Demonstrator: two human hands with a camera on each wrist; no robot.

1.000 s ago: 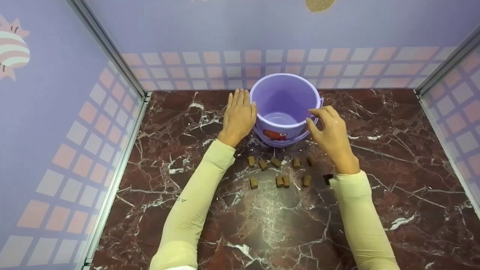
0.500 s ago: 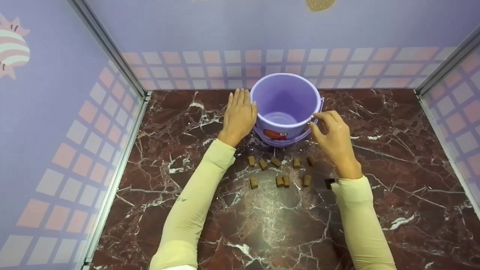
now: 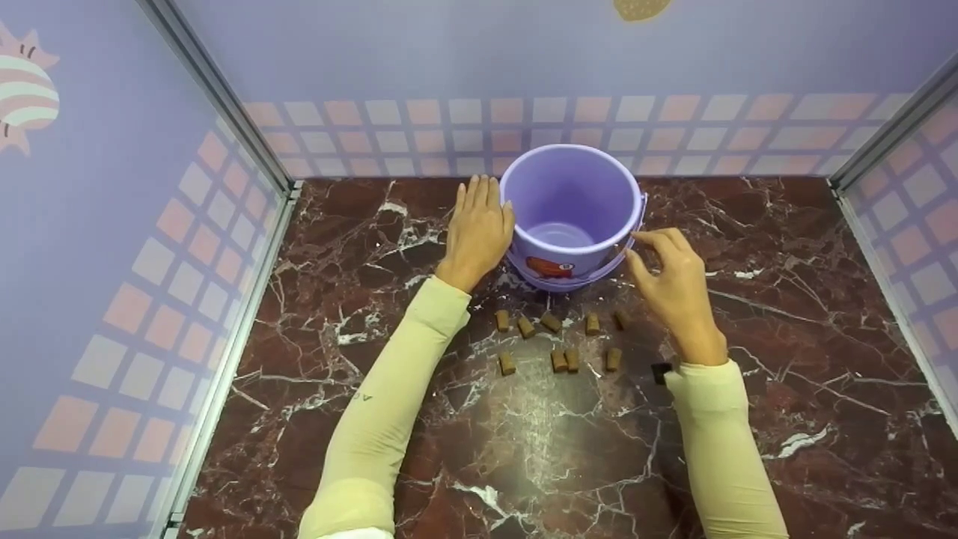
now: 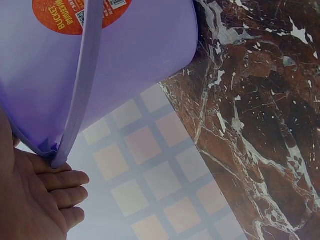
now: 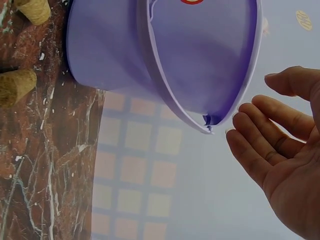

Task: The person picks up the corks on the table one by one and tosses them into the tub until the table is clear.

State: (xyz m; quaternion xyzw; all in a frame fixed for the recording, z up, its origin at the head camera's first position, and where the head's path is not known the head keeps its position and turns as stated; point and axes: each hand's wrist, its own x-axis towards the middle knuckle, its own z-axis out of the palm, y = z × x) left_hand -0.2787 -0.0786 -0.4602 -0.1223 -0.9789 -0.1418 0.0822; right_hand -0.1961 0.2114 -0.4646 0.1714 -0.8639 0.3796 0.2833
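Note:
A purple bucket [image 3: 565,195] stands upright near the back wall, its handle [image 3: 599,278] folded down across the front. My left hand [image 3: 479,232] rests against the bucket's left side with fingers straight; in the left wrist view those fingers [image 4: 70,190] touch the rim by the handle's end. On the other side, my right hand [image 3: 670,269] is beside the bucket's right rim, thumb and fingers apart. The right wrist view shows nothing in that hand [image 5: 280,140]. Several corks [image 3: 551,323] lie in two loose rows in front of the bucket.
All of this is on a dark red marble-patterned table [image 3: 449,449]. Purple panels with pink and white squares [image 3: 382,138] enclose the back and both sides. A small black object [image 3: 661,373] shows beside the right sleeve.
My right hand has drawn back from the bucket's rim, rightward and toward the person. The left hand, the bucket and the corks stay in place.

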